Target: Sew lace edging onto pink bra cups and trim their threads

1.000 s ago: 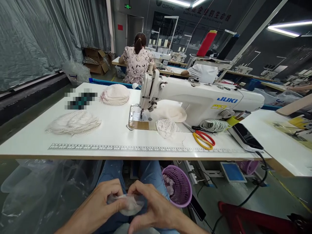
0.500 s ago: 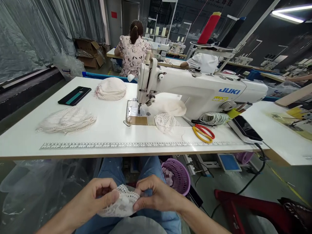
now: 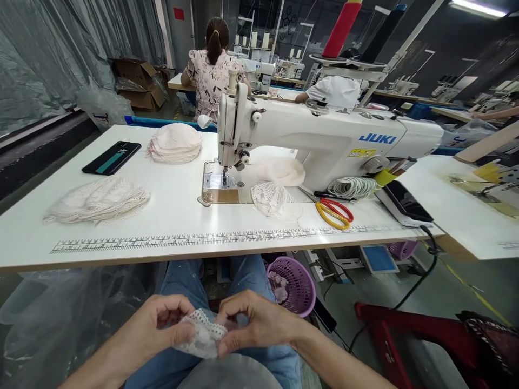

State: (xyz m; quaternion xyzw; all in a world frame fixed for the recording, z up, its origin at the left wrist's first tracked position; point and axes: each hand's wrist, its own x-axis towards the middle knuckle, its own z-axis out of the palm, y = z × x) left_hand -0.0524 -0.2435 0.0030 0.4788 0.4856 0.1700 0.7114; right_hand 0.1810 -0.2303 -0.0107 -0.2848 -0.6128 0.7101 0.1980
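Over my lap, a small white lace piece with a scalloped edge is pinched between both hands. My left hand grips its left side with thumb and fingers. On its right side, my right hand holds the edge the same way. Above them on the table stands a white sewing machine. A lace cup-shaped piece lies beside its needle plate. To the left rest a stack of lace pieces and a stack of pale fabric pieces.
Yellow-and-red-handled scissors and a coil of white cord lie right of the machine. A phone is at the table's left. Below the table stands a purple basket holding fabric scraps. Another person sits ahead.
The view has shifted slightly, so the table appears a little further left. My hands have drawn slightly closer together on the lace piece, which both still hold.
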